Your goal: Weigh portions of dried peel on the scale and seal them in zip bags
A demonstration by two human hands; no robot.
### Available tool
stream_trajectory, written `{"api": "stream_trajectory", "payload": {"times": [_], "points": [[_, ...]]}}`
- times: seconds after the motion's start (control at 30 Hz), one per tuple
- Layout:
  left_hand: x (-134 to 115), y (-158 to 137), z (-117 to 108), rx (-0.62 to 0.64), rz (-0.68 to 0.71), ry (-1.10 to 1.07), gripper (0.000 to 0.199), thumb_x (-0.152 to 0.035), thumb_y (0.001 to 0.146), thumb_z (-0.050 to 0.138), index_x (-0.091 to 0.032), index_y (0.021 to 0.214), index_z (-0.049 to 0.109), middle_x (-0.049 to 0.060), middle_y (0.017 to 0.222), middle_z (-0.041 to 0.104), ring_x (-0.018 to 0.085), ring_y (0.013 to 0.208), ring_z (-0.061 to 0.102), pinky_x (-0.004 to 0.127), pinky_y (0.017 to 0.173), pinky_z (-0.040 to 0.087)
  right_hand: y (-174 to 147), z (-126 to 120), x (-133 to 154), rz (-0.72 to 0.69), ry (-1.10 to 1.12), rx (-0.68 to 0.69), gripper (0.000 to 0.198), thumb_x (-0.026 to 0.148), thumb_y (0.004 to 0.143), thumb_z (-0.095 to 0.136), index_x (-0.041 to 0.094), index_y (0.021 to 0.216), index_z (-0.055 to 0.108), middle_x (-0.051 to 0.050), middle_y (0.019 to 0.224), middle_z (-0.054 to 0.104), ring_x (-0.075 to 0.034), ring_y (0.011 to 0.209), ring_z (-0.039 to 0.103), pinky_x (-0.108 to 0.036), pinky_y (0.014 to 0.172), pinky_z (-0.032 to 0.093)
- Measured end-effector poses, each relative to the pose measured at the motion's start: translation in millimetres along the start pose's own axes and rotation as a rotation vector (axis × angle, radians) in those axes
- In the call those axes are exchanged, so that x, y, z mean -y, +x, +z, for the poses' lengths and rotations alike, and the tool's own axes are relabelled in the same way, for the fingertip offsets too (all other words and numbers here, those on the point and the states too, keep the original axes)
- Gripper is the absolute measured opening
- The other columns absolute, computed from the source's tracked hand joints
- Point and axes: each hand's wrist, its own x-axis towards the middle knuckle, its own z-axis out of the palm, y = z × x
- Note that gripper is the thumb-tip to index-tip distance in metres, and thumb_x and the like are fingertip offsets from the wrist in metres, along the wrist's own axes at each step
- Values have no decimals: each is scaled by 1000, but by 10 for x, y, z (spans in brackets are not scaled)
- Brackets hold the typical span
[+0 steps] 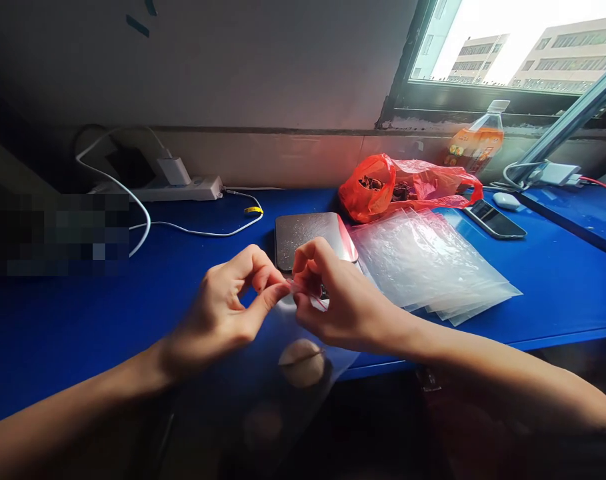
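Both hands meet above the near edge of a blue table (pixel 107 300). My left hand (pixel 230 310) and my right hand (pixel 333 300) pinch the top edge of a clear zip bag (pixel 283 380) that hangs down between them toward my lap. The bag's strip with a red line runs between my fingertips. A roundish pale item (pixel 303 360) shows through the bag. Just behind my hands lies a small dark flat scale (pixel 307 237).
A stack of clear plastic bags (pixel 427 263) lies right of the scale. Behind it sit a red plastic bag (pixel 397 187) with dark pieces inside, an orange drink bottle (pixel 475 143), a phone (pixel 495 220) and a white earbud case (pixel 507 200). A power strip (pixel 177 187) with white cables sits at back left.
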Motion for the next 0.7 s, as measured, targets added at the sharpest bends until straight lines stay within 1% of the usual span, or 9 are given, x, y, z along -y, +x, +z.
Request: {"api": "stream_trajectory", "payload": {"times": [0.1, 0.17, 0.27, 0.33, 0.43, 0.53, 0.63, 0.7], "points": [[-20, 66, -87, -108, -6, -44, 39, -26, 83, 67, -21, 61, 35, -2, 71, 62, 14, 65, 59, 28, 56, 42, 7, -37, 5, -9, -11, -18, 33, 6, 69, 51, 24, 91, 34, 5, 76, 52, -10, 64, 49, -23, 58, 39], [-30, 114, -159, -173, -17, -75, 43, -26, 80, 70, -20, 58, 33, -2, 71, 63, 14, 66, 59, 27, 56, 42, 19, -66, -12, 0, -23, -28, 33, 6, 68, 52, 24, 90, 35, 5, 74, 51, -10, 63, 47, -23, 57, 38], [-49, 174, -262, -231, -57, -140, 46, -21, 77, 73, -19, 57, 32, -3, 71, 63, 13, 69, 61, 26, 59, 45, 40, -121, -31, -20, 19, -49, 32, 7, 69, 53, 24, 90, 35, 6, 72, 49, -9, 62, 45, -23, 57, 37], [-61, 200, -319, -267, -68, -203, 45, -17, 75, 74, -18, 58, 32, -4, 71, 62, 13, 71, 62, 25, 62, 47, 47, -168, -25, -33, 86, -34, 32, 6, 71, 52, 24, 92, 36, 6, 74, 50, -9, 63, 45, -23, 58, 37], [-68, 228, -390, -286, -65, -272, 45, -12, 73, 74, -17, 59, 31, -4, 71, 61, 11, 70, 60, 25, 65, 48, 48, -229, -8, -46, 116, -12, 30, 5, 72, 50, 24, 92, 38, 6, 74, 48, -8, 64, 44, -22, 59, 38], [-61, 255, -457, -289, -78, -310, 47, -11, 72, 75, -16, 58, 30, -5, 70, 60, 10, 69, 59, 24, 65, 49, 55, -254, -10, -77, 96, -34, 28, 5, 72, 51, 24, 90, 41, 7, 72, 45, -8, 64, 42, -22, 59, 37], [-62, 279, -502, -331, -85, -373, 48, -9, 70, 76, -16, 57, 30, -6, 68, 57, 10, 72, 60, 21, 66, 49, 73, -263, -24, -96, 103, -59, 25, 5, 73, 51, 23, 88, 42, 6, 73, 46, -9, 63, 44, -21, 58, 37], [-69, 290, -508, -331, -104, -395, 49, -10, 71, 76, -15, 57, 30, -6, 69, 58, 9, 72, 59, 20, 68, 49, 78, -268, -30, -93, 95, -68, 23, 6, 73, 51, 23, 86, 42, 5, 74, 48, -9, 64, 47, -21, 57, 38]]}}
